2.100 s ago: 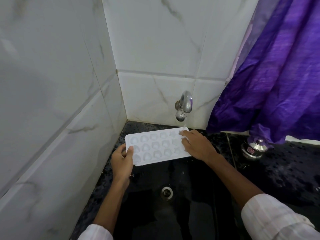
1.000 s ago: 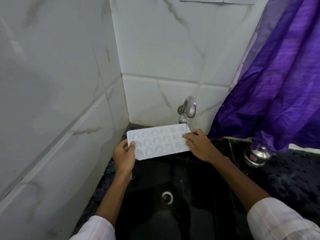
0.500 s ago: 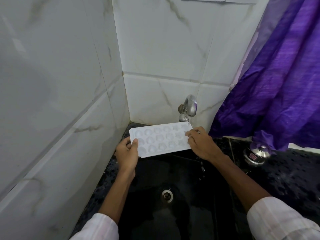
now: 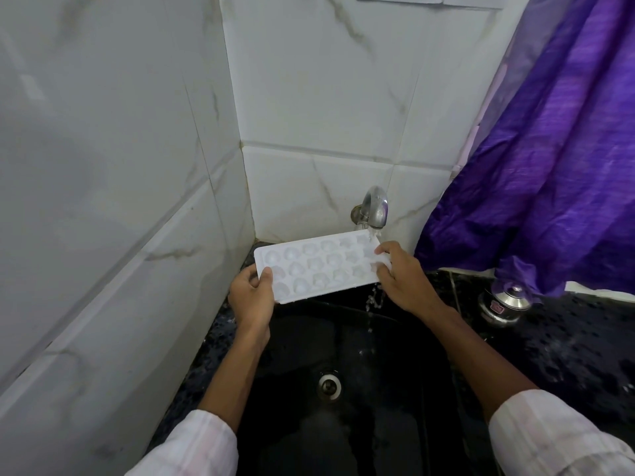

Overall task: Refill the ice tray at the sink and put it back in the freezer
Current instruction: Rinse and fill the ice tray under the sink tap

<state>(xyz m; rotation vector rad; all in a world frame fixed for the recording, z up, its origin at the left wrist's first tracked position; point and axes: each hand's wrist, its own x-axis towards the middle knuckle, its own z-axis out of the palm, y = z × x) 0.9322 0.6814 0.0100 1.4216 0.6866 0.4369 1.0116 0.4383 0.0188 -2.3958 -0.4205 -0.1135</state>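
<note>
i see the ice tray (image 4: 318, 266): white, three rows of rounded pockets, glossy with water. its long axis runs left to right, open side up, far right corner under the running tap (image 4: 374, 209). it is held over the black sink (image 4: 343, 424). my left hand (image 4: 251, 297) pinches the left end, my right hand (image 4: 402, 276) clasps the right end. water spills off the near right edge.

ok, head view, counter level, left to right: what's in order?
left hand → ice tray → right hand → steel pot
</note>
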